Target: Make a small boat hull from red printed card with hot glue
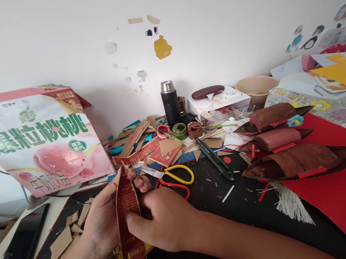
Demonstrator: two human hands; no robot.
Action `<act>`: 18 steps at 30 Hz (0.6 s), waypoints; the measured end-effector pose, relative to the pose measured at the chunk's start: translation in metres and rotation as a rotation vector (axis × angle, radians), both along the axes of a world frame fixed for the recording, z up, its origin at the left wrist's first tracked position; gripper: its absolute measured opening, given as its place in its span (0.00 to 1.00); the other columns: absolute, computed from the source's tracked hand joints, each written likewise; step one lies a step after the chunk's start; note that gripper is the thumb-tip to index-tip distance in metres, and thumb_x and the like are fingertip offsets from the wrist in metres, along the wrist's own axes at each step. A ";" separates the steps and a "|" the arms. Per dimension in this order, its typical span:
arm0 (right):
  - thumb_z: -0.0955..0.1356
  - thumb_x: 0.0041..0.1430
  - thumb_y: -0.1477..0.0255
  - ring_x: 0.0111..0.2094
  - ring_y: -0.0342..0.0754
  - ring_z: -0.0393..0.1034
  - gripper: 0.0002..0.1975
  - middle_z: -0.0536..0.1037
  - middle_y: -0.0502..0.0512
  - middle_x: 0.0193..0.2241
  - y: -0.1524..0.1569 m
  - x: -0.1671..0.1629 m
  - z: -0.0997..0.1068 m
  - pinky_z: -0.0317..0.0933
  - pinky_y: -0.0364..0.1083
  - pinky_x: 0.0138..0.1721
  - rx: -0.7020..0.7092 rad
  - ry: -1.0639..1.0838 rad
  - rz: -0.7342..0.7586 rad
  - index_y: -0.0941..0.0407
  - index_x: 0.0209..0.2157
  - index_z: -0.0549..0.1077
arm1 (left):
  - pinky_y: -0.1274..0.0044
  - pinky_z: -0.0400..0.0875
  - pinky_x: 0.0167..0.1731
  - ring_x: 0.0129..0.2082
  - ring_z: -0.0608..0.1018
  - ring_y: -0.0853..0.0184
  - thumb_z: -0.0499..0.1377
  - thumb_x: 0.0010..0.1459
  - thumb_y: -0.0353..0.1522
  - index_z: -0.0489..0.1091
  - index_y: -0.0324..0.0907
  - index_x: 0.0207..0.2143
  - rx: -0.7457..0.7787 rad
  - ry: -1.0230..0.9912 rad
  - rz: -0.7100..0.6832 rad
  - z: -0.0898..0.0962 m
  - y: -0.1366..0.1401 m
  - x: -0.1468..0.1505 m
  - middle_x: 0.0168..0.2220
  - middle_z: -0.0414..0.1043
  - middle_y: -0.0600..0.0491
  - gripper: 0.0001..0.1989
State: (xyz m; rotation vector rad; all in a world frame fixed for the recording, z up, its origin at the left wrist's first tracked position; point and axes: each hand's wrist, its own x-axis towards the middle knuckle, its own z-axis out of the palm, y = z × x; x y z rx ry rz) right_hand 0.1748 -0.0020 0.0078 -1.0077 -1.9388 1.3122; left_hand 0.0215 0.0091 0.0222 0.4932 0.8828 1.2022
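A long, pointed piece of dark red printed cardboard [127, 200], shaped like a narrow boat hull, stands on end between my hands. My left hand [103, 215] grips it from the left and behind, its fingertips showing past the right edge. My right hand [166, 218] closes on the right side, with the thumb pressed on the printed face. Just beyond my fingers lie scissors [179, 175] with one yellow and one red handle loop. A green utility knife [214, 158] rests farther right. The bottom end of the cardboard runs out of view.
Three brown model boats [306, 158] sit on the right by a red corrugated sheet [345, 177]. Small paint pots [179, 131] and a black flask [170, 105] stand at the back. A peach drink carton [44, 139] leans left above a phone [20, 240]. Cardboard scraps [61, 242] lie around.
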 end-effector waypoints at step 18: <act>0.68 0.61 0.65 0.22 0.40 0.60 0.16 0.68 0.46 0.20 -0.001 0.000 -0.001 0.48 0.42 0.25 0.015 -0.002 -0.015 0.56 0.22 0.64 | 0.78 0.81 0.29 0.26 0.74 0.67 0.66 0.52 0.26 0.74 0.40 0.28 0.001 0.009 0.036 0.000 0.000 0.000 0.25 0.67 0.54 0.03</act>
